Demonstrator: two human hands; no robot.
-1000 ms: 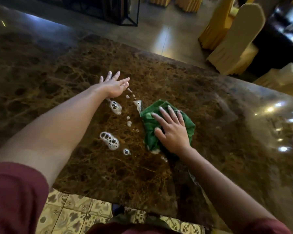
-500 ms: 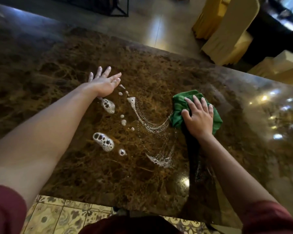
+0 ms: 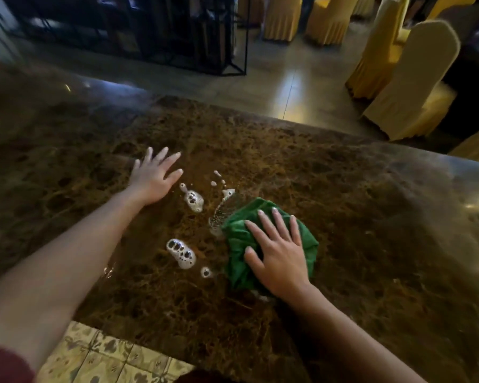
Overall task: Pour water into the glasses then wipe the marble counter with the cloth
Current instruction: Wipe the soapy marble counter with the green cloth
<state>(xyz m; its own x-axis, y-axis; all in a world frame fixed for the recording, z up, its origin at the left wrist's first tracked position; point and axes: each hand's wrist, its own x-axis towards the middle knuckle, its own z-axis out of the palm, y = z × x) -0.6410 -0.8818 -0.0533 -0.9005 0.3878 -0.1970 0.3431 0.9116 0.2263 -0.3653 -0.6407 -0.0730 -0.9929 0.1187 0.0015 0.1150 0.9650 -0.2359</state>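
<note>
Now we're wiping: right hand fingers spread flat on green cloth on marble counter; left hand splayed, bracing. Next, sweep toward foam patches beyond thumb.

One green cloth at 4 o'clock, two hands, one marble counter, two large foam patches at 8 o'clock

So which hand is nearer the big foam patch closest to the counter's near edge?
Right. The right hand presses the green cloth just right of the foam patch; the left hand lies flat farther off, beyond it toward the far edge.
</note>
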